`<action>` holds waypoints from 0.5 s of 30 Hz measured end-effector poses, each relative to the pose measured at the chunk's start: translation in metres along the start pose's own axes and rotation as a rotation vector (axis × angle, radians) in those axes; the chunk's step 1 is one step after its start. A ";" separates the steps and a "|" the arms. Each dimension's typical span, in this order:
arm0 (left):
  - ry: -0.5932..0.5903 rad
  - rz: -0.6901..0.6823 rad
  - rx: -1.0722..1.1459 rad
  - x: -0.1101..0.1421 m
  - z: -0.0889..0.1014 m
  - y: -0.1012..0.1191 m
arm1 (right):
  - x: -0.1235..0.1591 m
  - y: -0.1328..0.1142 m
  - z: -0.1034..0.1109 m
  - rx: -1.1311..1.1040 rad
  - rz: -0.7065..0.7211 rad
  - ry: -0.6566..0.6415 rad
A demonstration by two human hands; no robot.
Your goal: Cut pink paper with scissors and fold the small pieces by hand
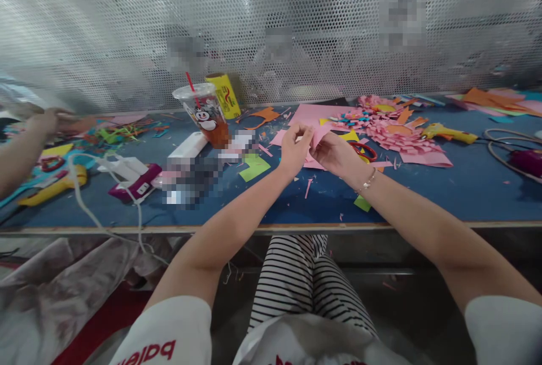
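My left hand (295, 147) and my right hand (336, 153) meet above the blue table (466, 184), both pinching one small pink paper piece (317, 138) between fingertips. The fingers of each hand are closed on its edges. Just behind the hands lies a larger pink paper sheet (311, 113). Red-handled scissors (365, 151) lie directly right of my right hand. A pile of folded pink paper bits (393, 133) spreads out farther right.
A plastic cup with a red straw (203, 111) and a yellow can (223, 95) stand at the back left. Yellow glue guns lie at right (449, 133) and left (55, 184). A green paper square (254, 167) lies near my left hand. Another person's arm (25, 144) works at the far left.
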State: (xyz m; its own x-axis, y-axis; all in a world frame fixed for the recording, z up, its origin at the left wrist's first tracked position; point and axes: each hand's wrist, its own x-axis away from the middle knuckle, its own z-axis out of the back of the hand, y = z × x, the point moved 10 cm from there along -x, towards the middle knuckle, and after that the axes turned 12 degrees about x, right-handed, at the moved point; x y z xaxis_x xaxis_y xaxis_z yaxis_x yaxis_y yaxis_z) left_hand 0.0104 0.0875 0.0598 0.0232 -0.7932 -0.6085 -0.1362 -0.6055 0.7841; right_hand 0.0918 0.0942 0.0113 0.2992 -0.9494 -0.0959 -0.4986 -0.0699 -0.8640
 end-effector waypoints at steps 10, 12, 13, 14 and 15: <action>-0.035 0.013 -0.003 0.001 -0.004 0.004 | 0.002 -0.007 0.003 0.033 0.057 0.031; -0.044 0.012 0.007 0.001 -0.005 0.005 | 0.002 -0.009 0.004 0.062 0.072 0.041; -0.044 0.011 0.022 0.001 -0.005 0.004 | 0.002 -0.011 0.004 0.074 0.083 0.040; -0.044 0.015 0.041 0.000 -0.004 0.002 | 0.002 -0.012 0.003 0.081 0.094 0.034; -0.044 0.023 0.063 -0.001 -0.004 -0.001 | 0.002 -0.012 0.003 0.084 0.103 0.027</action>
State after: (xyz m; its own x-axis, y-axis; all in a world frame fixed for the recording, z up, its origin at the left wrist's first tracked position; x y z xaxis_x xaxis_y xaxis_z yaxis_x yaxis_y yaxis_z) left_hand 0.0141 0.0881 0.0600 -0.0234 -0.8023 -0.5964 -0.1983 -0.5810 0.7894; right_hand 0.1011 0.0936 0.0204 0.2276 -0.9581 -0.1739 -0.4552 0.0532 -0.8888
